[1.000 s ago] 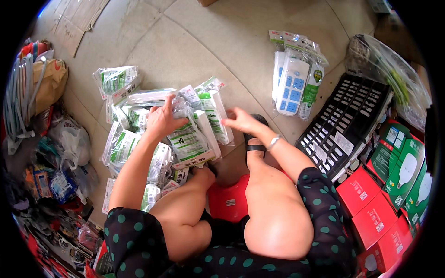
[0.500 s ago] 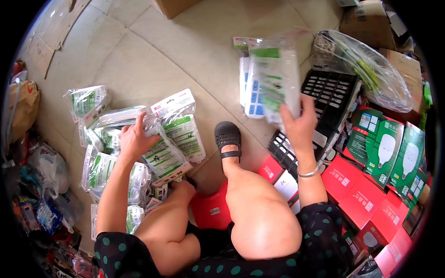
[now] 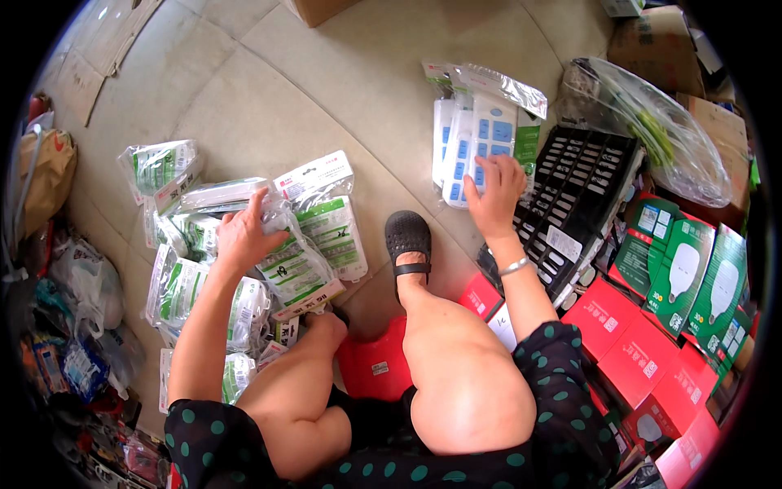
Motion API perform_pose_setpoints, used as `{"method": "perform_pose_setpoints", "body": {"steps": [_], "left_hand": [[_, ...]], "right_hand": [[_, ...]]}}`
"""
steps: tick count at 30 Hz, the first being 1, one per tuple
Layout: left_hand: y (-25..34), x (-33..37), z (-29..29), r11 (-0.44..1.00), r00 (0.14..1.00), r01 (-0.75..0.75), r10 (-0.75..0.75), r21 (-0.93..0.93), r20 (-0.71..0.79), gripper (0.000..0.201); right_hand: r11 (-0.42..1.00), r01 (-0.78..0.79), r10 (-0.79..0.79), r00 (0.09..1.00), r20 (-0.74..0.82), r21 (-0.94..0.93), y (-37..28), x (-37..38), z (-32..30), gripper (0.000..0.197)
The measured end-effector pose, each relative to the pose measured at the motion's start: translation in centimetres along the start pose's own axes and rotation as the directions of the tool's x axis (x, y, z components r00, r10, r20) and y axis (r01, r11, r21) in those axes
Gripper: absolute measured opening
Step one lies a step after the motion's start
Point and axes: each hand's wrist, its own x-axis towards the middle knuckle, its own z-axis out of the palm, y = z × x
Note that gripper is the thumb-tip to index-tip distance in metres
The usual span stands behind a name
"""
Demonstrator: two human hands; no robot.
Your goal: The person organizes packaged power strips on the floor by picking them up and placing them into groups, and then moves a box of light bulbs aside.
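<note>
My right hand (image 3: 495, 196) rests, fingers apart, on the lower end of a packaged power strip (image 3: 494, 122), white with blue sockets. That pack lies face up on top of other packaged power strips (image 3: 458, 159) on the tiled floor, partly covering them. On the left, my left hand (image 3: 244, 236) lies over a heap of clear plastic packs with green and white labels, its thumb and index finger spread. Beneath its thumb is one such pack (image 3: 297, 273); another pack (image 3: 332, 232) lies just to the right.
A black slotted tray (image 3: 570, 204) stands right of the power strips, with a clear plastic bag (image 3: 676, 147) behind it. Red boxes (image 3: 607, 314) and green bulb boxes (image 3: 680, 265) crowd the right side. Plastic bags (image 3: 90, 285) line the left. A red stool (image 3: 375, 359) is under me.
The pack in my right hand has come down onto the other power strips, now with its blue socket side up. My left hand has stayed on the heap.
</note>
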Motion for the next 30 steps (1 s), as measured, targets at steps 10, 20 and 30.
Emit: {"method": "perform_pose_setpoints", "body": {"steps": [10,20,30], "left_hand": [[0.6,0.4,0.2,0.998,0.998,-0.061,0.062,-0.028,0.027,0.081],[0.0,-0.5,-0.6,0.998,0.997,-0.043,0.045,-0.038,0.065,0.07],[0.2,0.1,0.1,0.989,0.991,-0.136,0.137,-0.06,0.003,0.061]], "right_hand": [[0.253,-0.859,-0.076,0.44,0.895,0.444,-13.7,-6.3,13.1,0.081],[0.594,-0.527,0.047,0.777,0.628,0.608,-14.1,0.6,3.4,0.039],[0.957,-0.215,0.1,0.875,0.474,0.195,-8.2,5.0,5.8,0.048]]}}
